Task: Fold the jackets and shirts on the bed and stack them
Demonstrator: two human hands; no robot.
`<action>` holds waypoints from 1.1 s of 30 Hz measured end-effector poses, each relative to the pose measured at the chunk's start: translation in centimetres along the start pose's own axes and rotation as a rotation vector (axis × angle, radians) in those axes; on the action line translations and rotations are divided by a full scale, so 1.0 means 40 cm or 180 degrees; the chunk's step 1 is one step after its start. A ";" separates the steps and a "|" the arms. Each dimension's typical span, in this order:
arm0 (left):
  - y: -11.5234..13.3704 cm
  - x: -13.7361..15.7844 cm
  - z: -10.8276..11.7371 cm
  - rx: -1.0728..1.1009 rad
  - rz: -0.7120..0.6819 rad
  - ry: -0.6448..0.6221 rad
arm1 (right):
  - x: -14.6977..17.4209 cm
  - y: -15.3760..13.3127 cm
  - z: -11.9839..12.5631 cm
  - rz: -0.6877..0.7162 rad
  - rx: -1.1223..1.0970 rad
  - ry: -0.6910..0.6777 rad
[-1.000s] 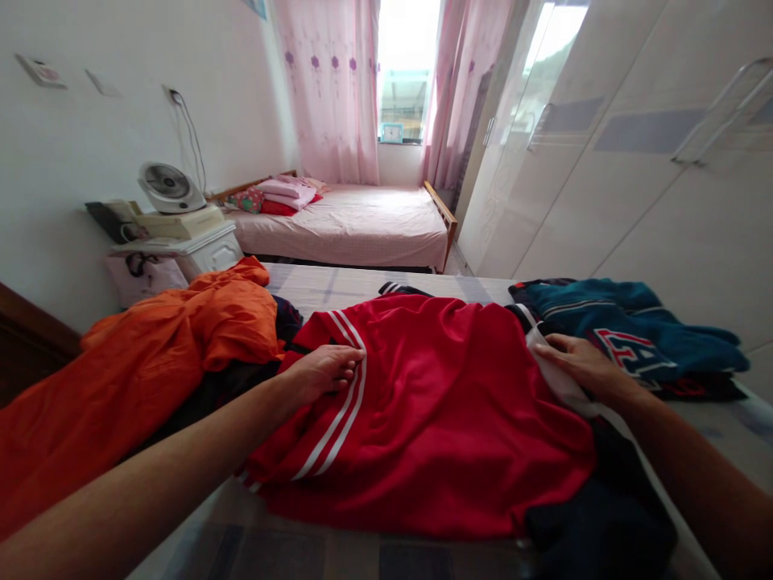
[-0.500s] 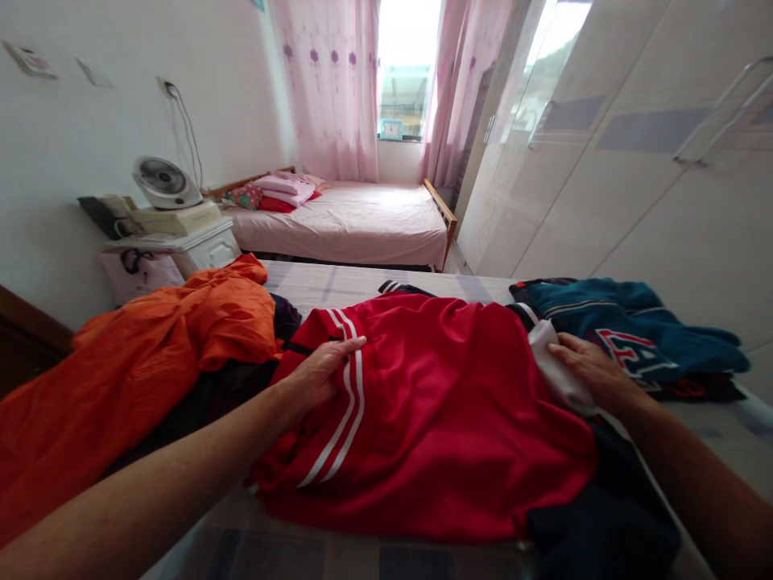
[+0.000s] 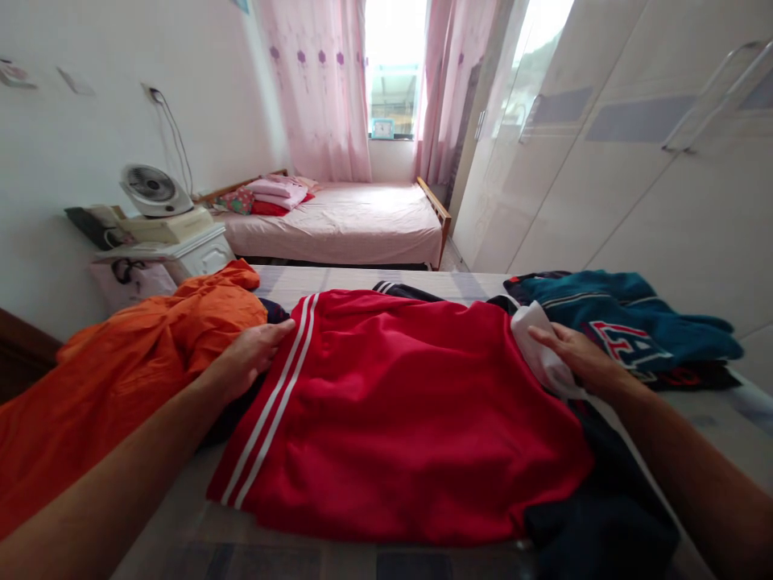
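Observation:
A red garment with two white side stripes (image 3: 398, 403) lies spread flat across the bed in front of me. My left hand (image 3: 250, 358) grips its left striped edge, stretched out toward the orange cloth. My right hand (image 3: 573, 354) presses on the garment's right edge, where a white part (image 3: 537, 346) shows under the fingers. Dark clothing (image 3: 604, 515) lies under the red garment at the lower right.
A crumpled orange cloth (image 3: 121, 379) fills the left of the bed. A teal sweatshirt with lettering (image 3: 622, 322) lies at the right. Beyond stand a bedside cabinet with a fan (image 3: 154, 193), a second bed (image 3: 344, 221), and white wardrobe doors (image 3: 634, 161) along the right.
My left hand has pulled the striped edge out to the left, so the red garment now lies flatter and wider. My right hand stayed on the right edge.

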State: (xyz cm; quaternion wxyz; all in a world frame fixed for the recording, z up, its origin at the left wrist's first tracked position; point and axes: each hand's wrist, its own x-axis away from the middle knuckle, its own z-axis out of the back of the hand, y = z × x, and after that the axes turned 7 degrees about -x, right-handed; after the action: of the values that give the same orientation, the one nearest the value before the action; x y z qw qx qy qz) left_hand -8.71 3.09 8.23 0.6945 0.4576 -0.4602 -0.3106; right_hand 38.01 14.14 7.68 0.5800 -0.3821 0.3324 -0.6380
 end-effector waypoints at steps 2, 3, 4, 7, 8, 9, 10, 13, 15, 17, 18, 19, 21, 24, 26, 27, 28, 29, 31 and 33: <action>-0.021 0.056 -0.001 -0.0404 0.0116 -0.0428 | 0.025 0.006 0.012 -0.0224 0.0123 -0.0269; -0.029 0.077 0.004 -0.0564 0.0154 -0.0626 | 0.035 0.005 0.021 -0.0336 0.0056 -0.0383; -0.035 0.092 0.012 -0.0670 0.0165 -0.0752 | 0.041 0.002 0.031 -0.0413 -0.0118 -0.0418; -0.051 0.100 0.056 -0.1051 -0.0205 -0.0273 | 0.043 -0.007 0.074 -0.0310 -0.0516 0.0199; -0.055 0.096 0.073 -0.1461 -0.0437 0.0054 | 0.041 -0.008 0.091 -0.0247 -0.0243 0.0515; -0.057 0.092 0.086 -0.2026 -0.0669 0.0350 | 0.039 -0.007 0.107 -0.0199 0.0266 0.0764; -0.057 0.089 0.096 -0.2665 -0.0850 0.0603 | 0.038 -0.005 0.120 -0.0121 0.0905 0.0942; -0.035 0.086 0.086 -0.4077 -0.1246 0.1099 | 0.044 -0.011 0.126 0.0549 0.2258 0.1305; -0.002 0.069 0.053 -0.4255 -0.1809 0.1247 | 0.045 -0.033 0.100 0.1252 0.2326 0.1508; 0.038 0.026 0.012 -0.4150 -0.2414 0.1063 | 0.031 -0.064 0.056 0.1763 0.2314 0.1346; 0.056 -0.005 -0.008 -0.4086 -0.2608 0.0909 | 0.016 -0.079 0.032 0.1931 0.2378 0.1112; 0.072 -0.040 -0.027 -0.4039 -0.2722 0.0772 | -0.004 -0.091 0.007 0.2043 0.2488 0.0827; 0.091 -0.114 -0.059 -0.3971 -0.2782 0.0652 | -0.052 -0.102 -0.036 0.2069 0.2798 0.0353; 0.089 -0.202 -0.095 -0.3916 -0.2768 0.0514 | -0.121 -0.087 -0.076 0.1859 0.3251 0.0150; 0.075 -0.230 -0.110 -0.3960 -0.2687 0.0430 | -0.143 -0.070 -0.083 0.1706 0.3365 0.0008; 0.067 -0.234 -0.114 -0.3993 -0.2640 0.0405 | -0.144 -0.064 -0.080 0.1650 0.3362 -0.0096; 0.062 -0.230 -0.115 -0.4017 -0.2603 0.0400 | -0.139 -0.060 -0.072 0.1617 0.3314 -0.0189; 0.059 -0.220 -0.113 -0.4023 -0.2583 0.0420 | -0.127 -0.060 -0.059 0.1607 0.3207 -0.0224; 0.069 -0.183 -0.095 -0.3972 -0.2589 0.0562 | -0.091 -0.075 -0.019 0.1651 0.2731 -0.0112; 0.105 -0.135 -0.065 -0.3849 -0.2635 0.0837 | -0.051 -0.113 0.032 0.1680 0.2131 0.0229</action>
State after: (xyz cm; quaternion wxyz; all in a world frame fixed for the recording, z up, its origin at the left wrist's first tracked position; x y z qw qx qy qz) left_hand -8.34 10.23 9.79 0.7007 0.1649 0.0879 -0.6886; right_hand 36.98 16.69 12.02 0.8034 -0.0521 0.2134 -0.5534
